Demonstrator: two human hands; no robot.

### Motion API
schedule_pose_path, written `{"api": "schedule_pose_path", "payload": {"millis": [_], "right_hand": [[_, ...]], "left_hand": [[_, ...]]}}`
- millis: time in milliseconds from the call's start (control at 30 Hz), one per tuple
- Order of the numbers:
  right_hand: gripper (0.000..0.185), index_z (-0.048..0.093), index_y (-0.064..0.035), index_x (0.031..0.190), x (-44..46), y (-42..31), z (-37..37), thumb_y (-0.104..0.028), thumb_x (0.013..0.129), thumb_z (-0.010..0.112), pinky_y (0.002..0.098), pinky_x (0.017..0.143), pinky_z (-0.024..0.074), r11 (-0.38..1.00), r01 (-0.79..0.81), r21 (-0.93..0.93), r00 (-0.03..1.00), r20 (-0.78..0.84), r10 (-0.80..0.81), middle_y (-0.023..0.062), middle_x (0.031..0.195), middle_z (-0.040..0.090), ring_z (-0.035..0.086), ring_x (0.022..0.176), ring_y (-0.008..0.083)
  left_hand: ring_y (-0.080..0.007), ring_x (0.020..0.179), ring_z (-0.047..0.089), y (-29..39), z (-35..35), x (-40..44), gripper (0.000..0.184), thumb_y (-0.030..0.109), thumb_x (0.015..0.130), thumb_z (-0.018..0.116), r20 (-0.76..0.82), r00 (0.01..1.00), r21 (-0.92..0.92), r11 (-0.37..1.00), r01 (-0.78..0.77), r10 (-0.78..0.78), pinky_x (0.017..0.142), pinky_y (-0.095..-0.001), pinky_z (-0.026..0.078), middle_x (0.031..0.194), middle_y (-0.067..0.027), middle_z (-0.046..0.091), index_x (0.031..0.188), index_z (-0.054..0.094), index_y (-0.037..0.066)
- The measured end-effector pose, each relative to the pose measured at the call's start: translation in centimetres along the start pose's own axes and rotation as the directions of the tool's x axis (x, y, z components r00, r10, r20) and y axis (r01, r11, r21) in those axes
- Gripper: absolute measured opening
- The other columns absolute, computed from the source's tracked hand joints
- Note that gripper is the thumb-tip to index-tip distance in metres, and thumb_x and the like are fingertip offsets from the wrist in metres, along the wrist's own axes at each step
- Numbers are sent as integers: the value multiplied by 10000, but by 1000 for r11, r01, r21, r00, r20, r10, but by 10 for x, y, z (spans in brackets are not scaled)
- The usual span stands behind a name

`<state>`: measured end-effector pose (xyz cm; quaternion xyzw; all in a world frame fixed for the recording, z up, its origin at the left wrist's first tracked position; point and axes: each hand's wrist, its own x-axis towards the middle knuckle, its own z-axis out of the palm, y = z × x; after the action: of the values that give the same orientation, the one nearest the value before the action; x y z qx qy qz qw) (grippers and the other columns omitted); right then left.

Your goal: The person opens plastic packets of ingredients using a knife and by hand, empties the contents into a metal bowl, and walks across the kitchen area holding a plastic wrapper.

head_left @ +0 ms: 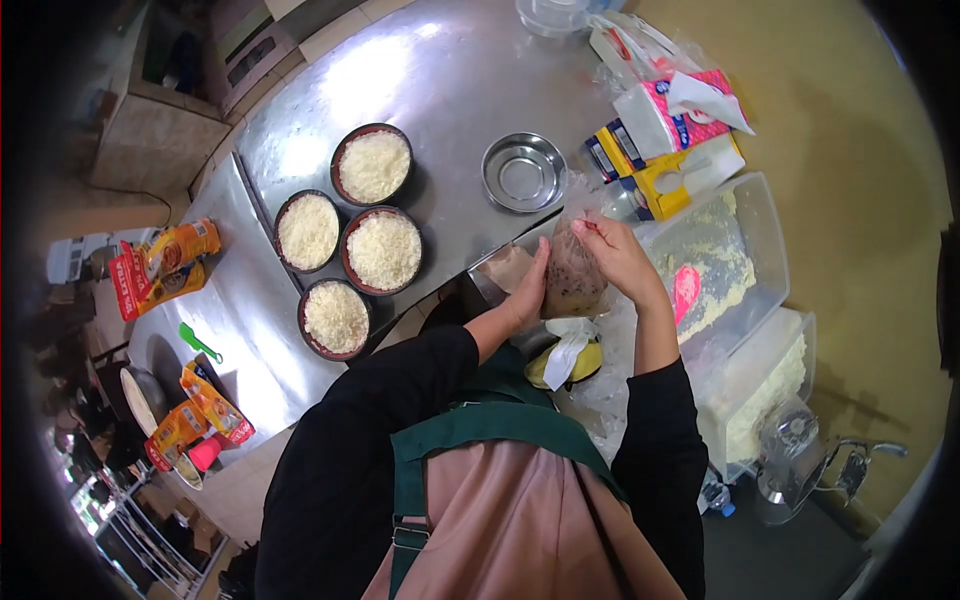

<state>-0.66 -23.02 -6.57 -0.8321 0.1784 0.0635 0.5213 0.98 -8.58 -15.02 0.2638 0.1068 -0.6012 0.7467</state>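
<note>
A clear plastic bag (572, 275) of brownish, dark-speckled food hangs upright between my hands, in front of my apron. My left hand (528, 288) lies along the bag's left side with its fingers pointing up, holding it there. Near the top, the fingers of my right hand (612, 255) pinch the bag on its right side. Just beyond the bag is a round steel bowl (523, 178) with nothing visible inside. Below my hands sits a yellow item (582, 368) with a white piece on top; its kind is unclear.
Several dark round pans (405, 262) of white shreds stand left on the steel table (450, 90). Rightward are a plastic tub (770, 240) with a pink scraper (686, 290), yellow boxes (665, 190) and a tissue pack (690, 110). Orange pouches (185, 250) and a green utensil (200, 342) lie far left.
</note>
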Motion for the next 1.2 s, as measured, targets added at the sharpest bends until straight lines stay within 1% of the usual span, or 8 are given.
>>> {"api": "schedule_pose_path", "payload": {"millis": [67,133,367,433,533,967,1133,1200], "right_hand": [[326,579,51,876,13,-3,4,-266,914,515,273,646,427,1000,31,-5,1000,4,-31,75,696,550,499,683,113],[362,582,60,872,23,-9,7,-296,901,523,301,667,439,983,-90,-157,992,71,102,123,727,587,540,694,157],[379,581,61,894,56,12,23,-310,897,502,329,678,440,976,-93,-197,979,163,126,167,759,610,563,692,219],[369,602,25,957,64,13,25,-316,888,479,407,745,445,956,-129,-262,959,212,188,241,884,619,593,846,377],[373,597,36,940,74,23,30,-312,887,475,423,762,439,945,-119,-305,961,203,187,251,897,613,580,868,398],[369,602,26,932,91,32,36,-317,881,473,445,786,436,931,-80,-356,972,180,152,257,925,609,568,902,418],[393,598,28,979,103,34,33,-339,884,495,390,790,442,940,-82,-331,971,184,149,244,946,614,590,911,372],[407,597,31,997,108,37,34,-347,886,495,385,798,442,945,-89,-314,975,164,147,243,962,615,594,920,366]], "left_hand": [[-235,1190,472,-4,-5,2,748,665,878,275,-16,1000,-27,999,-22,22,1014,-402,367,1315,-96,452,1367,329,101],[-250,1176,490,-5,-9,2,772,698,853,286,-31,999,-51,998,-39,38,996,-430,388,1292,-100,475,1356,343,115],[-266,1161,504,-2,-10,0,780,710,849,254,-49,998,-222,974,34,-46,993,-442,389,1273,-106,492,1337,367,112],[-267,1164,502,-2,-12,1,786,713,848,245,-33,999,-244,969,34,-43,992,-445,389,1271,-109,495,1335,369,109],[-271,1166,500,0,-14,2,801,720,845,224,7,997,-263,962,77,-78,992,-448,390,1275,-116,491,1336,368,104],[-263,1143,524,16,-4,-6,777,710,853,213,66,994,-269,958,98,-83,934,-489,434,1260,-109,507,1333,368,118],[-269,1122,541,43,14,-17,762,701,858,233,57,994,-220,971,99,-88,916,-489,450,1258,-102,511,1326,375,116],[-280,1140,524,53,16,-20,679,628,895,291,54,994,-155,982,104,-96,909,-537,444,1253,-114,516,1311,393,102]]}}
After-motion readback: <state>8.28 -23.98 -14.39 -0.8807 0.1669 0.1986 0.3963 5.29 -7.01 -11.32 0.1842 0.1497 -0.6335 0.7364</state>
